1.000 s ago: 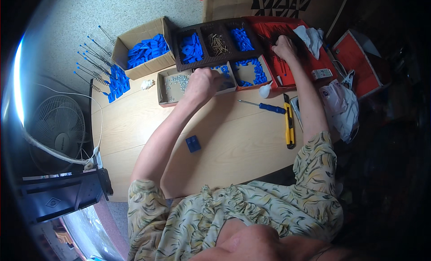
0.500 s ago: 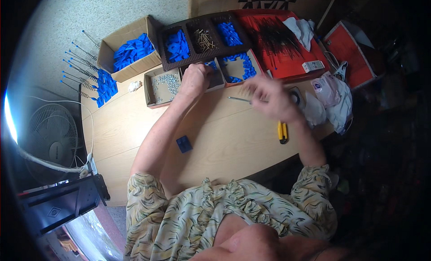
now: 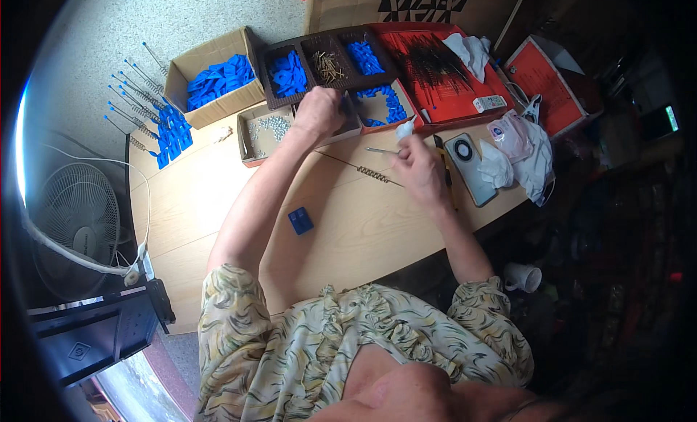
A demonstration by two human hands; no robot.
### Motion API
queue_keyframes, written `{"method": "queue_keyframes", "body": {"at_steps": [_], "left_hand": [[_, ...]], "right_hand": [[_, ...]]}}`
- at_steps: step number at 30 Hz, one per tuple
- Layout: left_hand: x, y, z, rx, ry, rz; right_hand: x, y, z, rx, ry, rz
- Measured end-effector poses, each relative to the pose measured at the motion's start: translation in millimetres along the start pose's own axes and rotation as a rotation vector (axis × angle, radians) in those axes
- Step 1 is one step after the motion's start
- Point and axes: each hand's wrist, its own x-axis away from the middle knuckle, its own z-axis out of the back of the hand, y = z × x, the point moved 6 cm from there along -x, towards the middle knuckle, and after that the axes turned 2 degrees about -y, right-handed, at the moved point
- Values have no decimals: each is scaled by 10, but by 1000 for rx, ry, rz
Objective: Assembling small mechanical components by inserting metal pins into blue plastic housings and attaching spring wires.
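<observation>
My left hand (image 3: 319,112) is curled at the middle of the small boxes, its fingertips hidden behind it, near the box with a dark inside (image 3: 345,128). My right hand (image 3: 420,169) is closed over the table around a thin metal-shafted tool (image 3: 380,151) that points left. Just above its fingers shows a small whitish piece (image 3: 404,130) with a narrow tip; I cannot tell whether it is held. A thin wire with a coiled spring part (image 3: 373,174) slants from near the boxes toward my right hand; whether that hand touches it is unclear. A small blue block (image 3: 300,220) lies nearer me.
Along the back stand a carton of blue pieces (image 3: 176,96), a dark compartment tray (image 3: 308,67) and a red box lid with black wires (image 3: 450,115). Blue pieces with spring wires (image 3: 174,140) line up at left. A phone (image 3: 470,176) and tissues (image 3: 496,165) lie right.
My right hand has moved slightly left and down, still with the metal-shafted tool. The coiled wire and the whitish piece now show beside it. My left hand stays at the boxes.
</observation>
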Motion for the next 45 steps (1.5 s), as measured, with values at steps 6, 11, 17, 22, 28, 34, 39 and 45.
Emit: {"method": "queue_keyframes", "body": {"at_steps": [6, 11, 17, 22, 28, 34, 39, 45], "left_hand": [[666, -152, 396, 599, -52, 353], [1433, -523, 327, 1326, -34, 392], [1730, -530, 561, 1731, 28, 413], [1751, -502, 829, 1850, 57, 301], [1789, -516, 1073, 1908, 99, 251], [1845, -649, 1155, 1934, 133, 186], [1876, -721, 1173, 1918, 193, 291], [1856, -775, 1145, 1922, 194, 274]], "right_hand": [[-329, 530, 158, 84, 238, -64], [-377, 414, 73, 167, 183, -44], [-303, -169, 50, -382, 180, 147], [-307, -1245, 78, -778, 23, 258], [-612, -1542, -304, -1446, -252, 130], [-730, -1814, -780, -1721, -549, -49], [-693, -1988, -820, -1703, -680, -38], [-709, -1896, -814, -1423, -479, 20]]}}
